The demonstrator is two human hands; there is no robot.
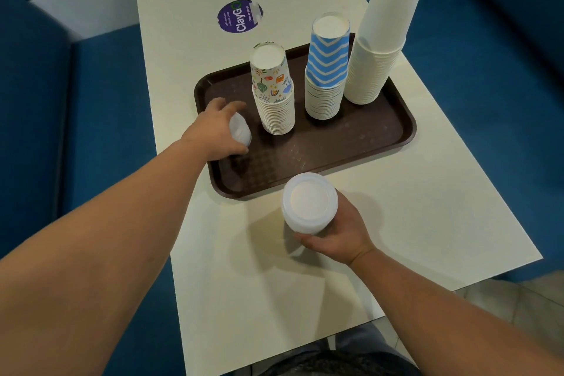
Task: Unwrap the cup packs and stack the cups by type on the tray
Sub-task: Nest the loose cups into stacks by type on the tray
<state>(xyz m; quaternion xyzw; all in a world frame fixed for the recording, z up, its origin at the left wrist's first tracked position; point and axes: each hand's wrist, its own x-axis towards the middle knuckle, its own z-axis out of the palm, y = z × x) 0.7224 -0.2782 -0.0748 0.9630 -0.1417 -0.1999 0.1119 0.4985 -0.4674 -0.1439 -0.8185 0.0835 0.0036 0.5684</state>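
Observation:
A brown tray (351,143) lies on the cream table. Three upside-down cup stacks stand on it: a colourful patterned stack (272,91), a blue-and-white chevron stack (327,70) and a tall plain white stack (384,30) at the right. My left hand (213,131) grips a small stack of translucent white plastic cups (241,129) over the tray's left end. My right hand (338,232) holds a wider stack of translucent plastic cups (309,203) upside down above the table, just in front of the tray.
A round purple sticker (239,16) is stuck on the table (412,217) beyond the tray. Blue bench seating (100,119) runs along both sides of the table. The table's right edge is close to the tray.

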